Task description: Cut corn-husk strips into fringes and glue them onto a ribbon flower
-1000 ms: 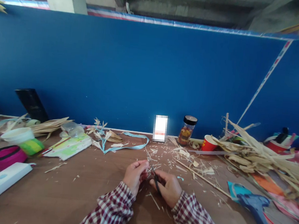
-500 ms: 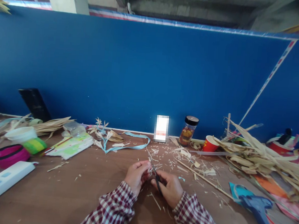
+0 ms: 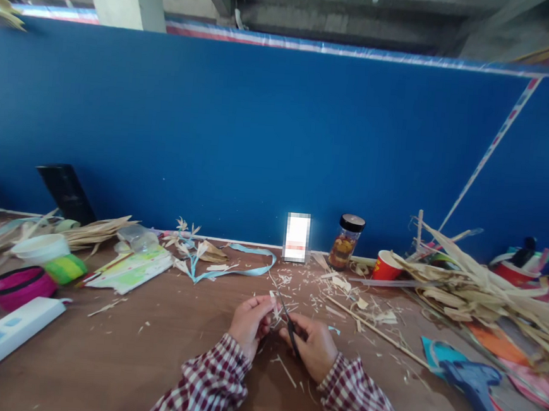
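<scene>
My left hand (image 3: 250, 324) is closed in a pinch on a small pale strip (image 3: 273, 300), which looks like a bit of dried husk. Beside it, my right hand (image 3: 314, 348) grips a pair of dark scissors (image 3: 291, 333) by the handles. The blades point up and away, just right of the strip and close to the left fingertips. Whether the blades touch the strip I cannot tell. Thin pale shavings (image 3: 285, 368) lie on the brown table (image 3: 147, 373) under and around both hands.
A lidded jar (image 3: 345, 243) and a red paper cup (image 3: 386, 266) stand at the back. Dried husks (image 3: 481, 291) and a blue glue gun (image 3: 474, 379) are on the right. Left are a light blue ribbon (image 3: 250, 271), a magenta round container (image 3: 20, 290) and a white power strip (image 3: 17, 337).
The pale strip now shows more plainly above my left fingertips. The scissors have shifted slightly; both hands stay almost in place.
</scene>
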### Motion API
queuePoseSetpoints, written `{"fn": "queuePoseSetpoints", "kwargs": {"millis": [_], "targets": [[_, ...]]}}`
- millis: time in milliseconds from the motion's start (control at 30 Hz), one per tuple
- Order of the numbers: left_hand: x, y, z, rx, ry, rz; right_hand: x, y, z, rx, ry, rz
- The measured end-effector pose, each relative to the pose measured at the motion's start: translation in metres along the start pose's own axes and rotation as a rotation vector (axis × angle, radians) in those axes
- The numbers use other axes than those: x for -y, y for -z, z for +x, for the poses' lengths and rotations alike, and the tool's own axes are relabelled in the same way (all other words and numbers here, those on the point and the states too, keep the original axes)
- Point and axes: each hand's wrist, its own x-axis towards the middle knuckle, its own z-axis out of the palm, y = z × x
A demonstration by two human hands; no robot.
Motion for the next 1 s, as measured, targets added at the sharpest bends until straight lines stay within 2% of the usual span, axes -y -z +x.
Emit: {"fn": "queuePoseSetpoints", "kwargs": {"millis": [367, 500, 733, 1000], "targets": [[0.0015, 0.0028, 0.0014, 0.074, 0.006, -0.071, -0.0048, -0.0015, 0.0001, -0.005, 0.020, 0.033], [-0.0007, 0.0004, 0.0005, 0.124, -0.007, -0.162, -0.0030, -0.0012, 0.0000, -0.004, 0.028, 0.049], [0.0007, -0.0005, 0.0032, 0.039, -0.031, -0.208, -0.0021, 0.0001, -0.0001, 0.008, 0.044, 0.005], [0.0026, 0.0015, 0.0016, 0.053, -0.019, -0.086, 0.0022, 0.0025, -0.0018, 0.034, 0.074, -0.020]]}}
